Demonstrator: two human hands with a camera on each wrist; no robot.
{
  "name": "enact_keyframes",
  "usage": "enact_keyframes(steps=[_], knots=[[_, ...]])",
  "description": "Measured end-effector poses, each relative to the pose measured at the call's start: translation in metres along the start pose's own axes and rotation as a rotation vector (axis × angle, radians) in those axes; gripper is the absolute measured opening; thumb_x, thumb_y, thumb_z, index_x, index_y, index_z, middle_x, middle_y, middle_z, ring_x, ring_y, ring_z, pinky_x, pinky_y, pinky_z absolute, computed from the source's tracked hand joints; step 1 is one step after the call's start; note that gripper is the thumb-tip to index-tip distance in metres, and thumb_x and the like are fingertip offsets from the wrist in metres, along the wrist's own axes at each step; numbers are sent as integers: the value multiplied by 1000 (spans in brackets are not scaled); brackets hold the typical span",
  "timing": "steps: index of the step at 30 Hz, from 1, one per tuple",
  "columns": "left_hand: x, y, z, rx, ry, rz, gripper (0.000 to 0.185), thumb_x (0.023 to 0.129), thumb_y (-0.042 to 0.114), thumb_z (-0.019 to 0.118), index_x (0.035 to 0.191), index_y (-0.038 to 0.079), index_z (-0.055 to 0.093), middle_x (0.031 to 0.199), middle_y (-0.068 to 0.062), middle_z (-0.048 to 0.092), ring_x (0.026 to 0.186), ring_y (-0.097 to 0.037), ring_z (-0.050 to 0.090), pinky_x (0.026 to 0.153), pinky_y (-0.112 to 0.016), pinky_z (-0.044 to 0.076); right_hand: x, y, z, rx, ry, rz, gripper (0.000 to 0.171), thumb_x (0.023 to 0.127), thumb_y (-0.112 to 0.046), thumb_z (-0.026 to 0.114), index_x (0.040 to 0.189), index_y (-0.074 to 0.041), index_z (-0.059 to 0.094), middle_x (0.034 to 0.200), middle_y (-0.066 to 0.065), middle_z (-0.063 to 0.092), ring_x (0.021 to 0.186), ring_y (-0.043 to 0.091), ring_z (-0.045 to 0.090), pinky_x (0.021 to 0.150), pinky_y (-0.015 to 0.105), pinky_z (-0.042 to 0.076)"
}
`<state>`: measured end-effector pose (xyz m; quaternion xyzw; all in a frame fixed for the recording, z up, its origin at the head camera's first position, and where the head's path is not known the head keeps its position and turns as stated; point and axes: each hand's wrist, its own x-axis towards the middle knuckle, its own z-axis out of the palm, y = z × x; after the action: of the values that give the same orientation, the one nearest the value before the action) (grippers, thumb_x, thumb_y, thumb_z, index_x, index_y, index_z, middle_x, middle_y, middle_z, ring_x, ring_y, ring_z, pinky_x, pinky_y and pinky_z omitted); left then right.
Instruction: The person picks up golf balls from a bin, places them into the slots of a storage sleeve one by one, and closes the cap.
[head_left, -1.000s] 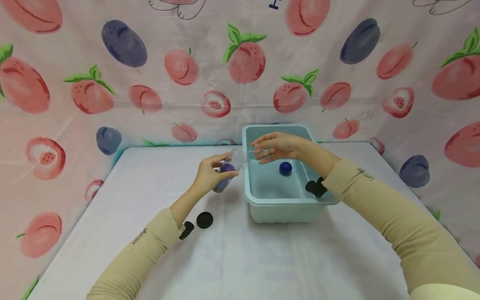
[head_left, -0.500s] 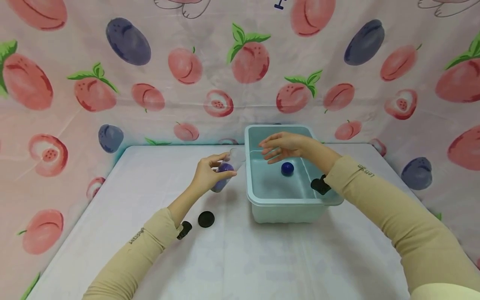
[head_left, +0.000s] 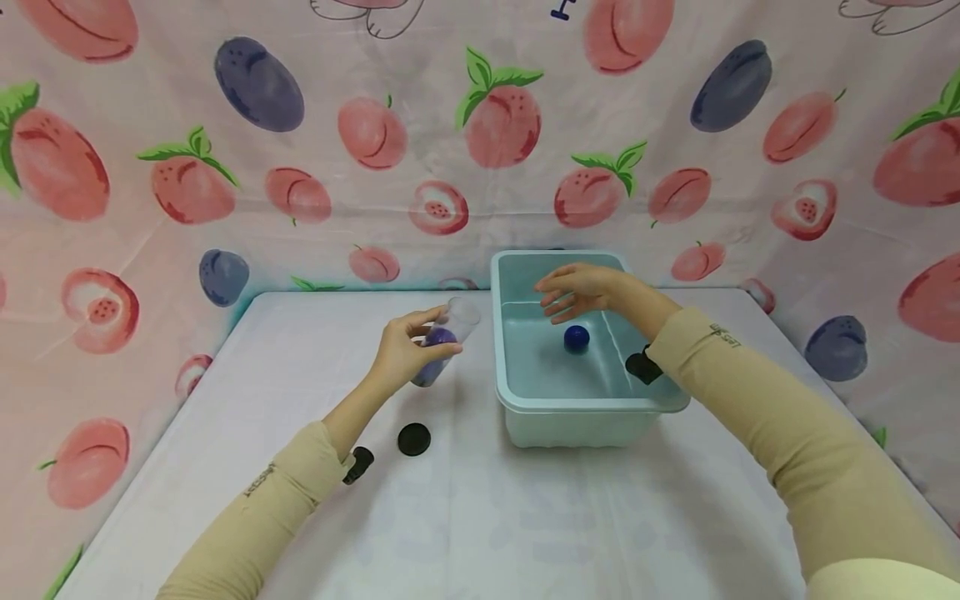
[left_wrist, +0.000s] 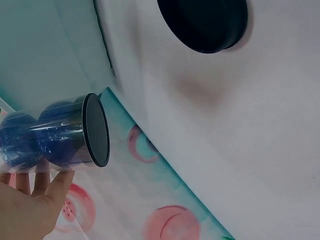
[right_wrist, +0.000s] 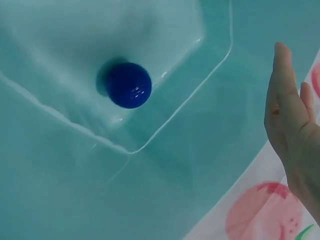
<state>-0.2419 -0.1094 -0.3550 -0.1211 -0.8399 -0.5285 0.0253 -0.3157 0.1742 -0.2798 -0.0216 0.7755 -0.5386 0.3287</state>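
1. Clear tube (head_left: pixel 442 340) with blue balls inside sits tilted in the left hand's (head_left: pixel 401 354) grasping grip, just left of the tub's (head_left: pixel 592 400) rim.
2. Right hand (head_left: pixel 577 290) hovers over the tub, fingers released, above a blue ball (head_left: pixel 576 337).
3. Black lid (head_left: pixel 414 438) lies on the counter (head_left: pixel 480 517), near the left sleeve.

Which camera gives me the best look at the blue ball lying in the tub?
The right wrist view: the blue ball fills the frame, lying alone on the tub floor. The head view shows it small below the right hand. The left wrist view misses it.
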Motion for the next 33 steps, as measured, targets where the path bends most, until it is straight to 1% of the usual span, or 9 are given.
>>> enact_keyframes(steps=[3, 9, 13, 16, 17, 21, 24, 28, 33], knots=[[-1, 0, -2, -6, 4, 2, 60, 77, 15, 78, 132, 12, 55, 128, -13, 60, 116, -35, 55, 95, -50, 48, 4, 3, -5, -2, 16, 15, 44, 100, -19, 46, 135, 5, 36, 91, 5, 60, 93, 21, 60, 97, 44, 49], [-1, -1, -5, -8, 13, -8, 60, 77, 14, 78, 132, 11, 56, 127, -14, 61, 116, -36, 55, 96, -51, 47, 9, 8, -12, -11, 33, 45, 53, 101, -20, 42, 144, 6, 25, 100, 8, 54, 113, 31, 51, 101, 44, 46], [-2, -2, -7, -20, 10, -9, 60, 77, 13, 78, 132, 11, 56, 127, -14, 60, 115, -36, 56, 96, -50, 47, 13, 11, -16, -23, 43, 62, 53, 102, -19, 39, 146, 4, 22, 123, 21, 48, 126, 39, 43, 103, 45, 44], [-3, -5, -9, -18, 9, -7, 60, 76, 13, 78, 132, 11, 56, 127, -15, 60, 115, -36, 56, 95, -50, 48, 16, 14, -18, -42, 51, 74, 54, 102, -19, 39, 147, 4, 20, 138, 28, 36, 132, 41, 37, 103, 45, 44], [-4, -6, -10, -14, 10, -8, 60, 76, 14, 78, 132, 11, 56, 127, -15, 60, 115, -36, 56, 95, -49, 49, 18, 15, -18, -53, 58, 76, 55, 102, -19, 39, 147, 4, 20, 138, 28, 36, 131, 41, 38, 102, 44, 45], [-5, -9, -13, 4, 15, -17, 60, 76, 14, 79, 132, 11, 56, 128, -15, 60, 117, -37, 55, 94, -49, 49, 21, 21, -20, -107, 93, 81, 55, 101, -19, 42, 146, 5, 23, 124, 22, 45, 128, 40, 43, 102, 45, 44], [-7, -9, -16, 8, 21, -21, 60, 76, 14, 79, 132, 12, 56, 128, -15, 60, 116, -37, 55, 96, -48, 48, 23, 25, -21, -138, 114, 81, 56, 100, -19, 43, 146, 7, 22, 129, 27, 42, 129, 42, 40, 103, 46, 43], [-8, -9, -16, 14, 24, -30, 61, 76, 14, 79, 132, 11, 56, 128, -15, 60, 115, -36, 55, 96, -48, 48, 24, 29, -24, -161, 145, 91, 57, 100, -18, 42, 145, 8, 21, 142, 33, 31, 130, 44, 39, 103, 47, 43], [-9, -9, -17, 23, 20, -33, 61, 76, 14, 79, 132, 10, 55, 129, -15, 59, 117, -36, 55, 95, -48, 49, 30, 35, -28, -192, 203, 121, 57, 98, -17, 45, 144, 9, 24, 137, 33, 36, 106, 35, 53, 100, 47, 46]])
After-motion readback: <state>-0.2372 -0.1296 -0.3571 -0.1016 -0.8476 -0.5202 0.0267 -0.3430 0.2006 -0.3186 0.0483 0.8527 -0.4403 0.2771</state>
